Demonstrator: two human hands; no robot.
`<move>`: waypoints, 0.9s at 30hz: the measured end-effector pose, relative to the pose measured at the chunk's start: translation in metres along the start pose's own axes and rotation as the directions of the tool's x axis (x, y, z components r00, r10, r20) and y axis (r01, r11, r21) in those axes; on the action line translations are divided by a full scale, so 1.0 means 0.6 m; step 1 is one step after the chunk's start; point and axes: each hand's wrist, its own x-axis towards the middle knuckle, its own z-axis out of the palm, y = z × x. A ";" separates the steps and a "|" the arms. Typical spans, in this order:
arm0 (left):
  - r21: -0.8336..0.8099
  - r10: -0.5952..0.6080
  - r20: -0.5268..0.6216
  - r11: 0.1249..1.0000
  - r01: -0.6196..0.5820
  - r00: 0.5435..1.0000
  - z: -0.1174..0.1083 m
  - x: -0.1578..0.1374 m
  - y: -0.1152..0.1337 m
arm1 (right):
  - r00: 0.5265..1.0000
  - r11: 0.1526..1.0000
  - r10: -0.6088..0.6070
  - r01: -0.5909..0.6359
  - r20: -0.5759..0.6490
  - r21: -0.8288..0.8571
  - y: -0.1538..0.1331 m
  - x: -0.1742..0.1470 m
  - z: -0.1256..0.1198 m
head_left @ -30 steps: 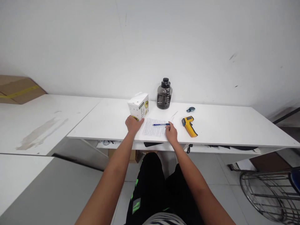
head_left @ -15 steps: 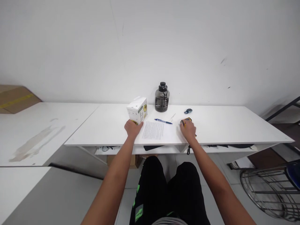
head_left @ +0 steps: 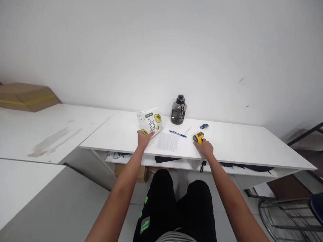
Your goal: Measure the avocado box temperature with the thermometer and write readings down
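My left hand (head_left: 144, 139) grips the lower edge of a white box (head_left: 151, 122) printed "Su-per Meal" with avocado pictures. The box leans on the white table, its printed side facing me. A yellow and black handheld device (head_left: 198, 137) with a small dark screen is in my right hand (head_left: 205, 147), just above or on the tabletop; my fingers wrap its near end and hide part of it. Between the hands lie a printed sheet of paper (head_left: 167, 141) and a blue pen (head_left: 178, 133).
A dark translucent water bottle (head_left: 178, 111) stands against the wall. Toward the back right sits a small dark blue object (head_left: 204, 126). A cardboard box (head_left: 30, 97) is on the left table. Beneath the tabletop runs a shelf (head_left: 185, 164) with several things. A metal rack (head_left: 285, 218) stands at right.
The box has turned so its printed front faces me more. My right hand has tipped the yellow device, showing its screen end. The camera view has shifted and tilted slightly.
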 end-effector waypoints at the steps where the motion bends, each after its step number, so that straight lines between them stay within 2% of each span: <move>1: -0.081 -0.016 0.023 0.997 0.018 1.000 -0.008 -0.010 0.003 | 0.999 0.999 -0.034 0.034 -0.021 0.036 0.002 -0.006 -0.002; 3: -0.161 -0.022 0.051 0.986 0.030 0.998 -0.024 -0.040 0.006 | 0.989 0.971 -0.134 0.145 -0.070 0.192 0.005 -0.030 -0.005; 5: -0.202 -0.028 0.068 0.979 0.042 0.997 -0.040 -0.087 0.006 | 0.967 0.871 -0.234 0.253 -0.095 0.421 0.007 -0.073 -0.006; 7: -0.275 -0.061 0.093 0.958 0.085 0.994 -0.058 -0.148 0.003 | 0.952 0.744 -0.304 0.266 -0.044 0.613 0.007 -0.132 -0.009; 9: -0.334 -0.092 0.112 0.934 0.125 0.989 -0.078 -0.215 0.004 | 0.913 0.660 -0.406 0.270 0.030 0.701 0.004 -0.197 -0.020; 13: -0.338 -0.115 0.301 0.916 0.218 0.947 -0.115 -0.327 0.021 | 0.720 0.542 -0.683 0.384 0.125 0.748 -0.001 -0.294 -0.067; 15: -0.316 -0.154 0.362 0.908 0.276 0.919 -0.124 -0.362 0.030 | 0.657 0.503 -0.740 0.400 0.143 0.766 0.002 -0.317 -0.090; 17: -0.304 -0.173 0.389 0.903 0.304 0.905 -0.127 -0.387 0.036 | 0.651 0.489 -0.744 0.380 0.148 0.785 0.010 -0.331 -0.106; 22: -0.321 -0.121 0.406 0.909 0.265 0.906 -0.112 -0.421 0.041 | 0.739 0.485 -0.668 0.336 0.093 0.808 0.041 -0.356 -0.121; 27: -0.308 -0.071 0.405 0.928 0.210 0.911 -0.092 -0.435 0.044 | 0.775 0.462 -0.631 0.330 0.044 0.823 0.065 -0.366 -0.127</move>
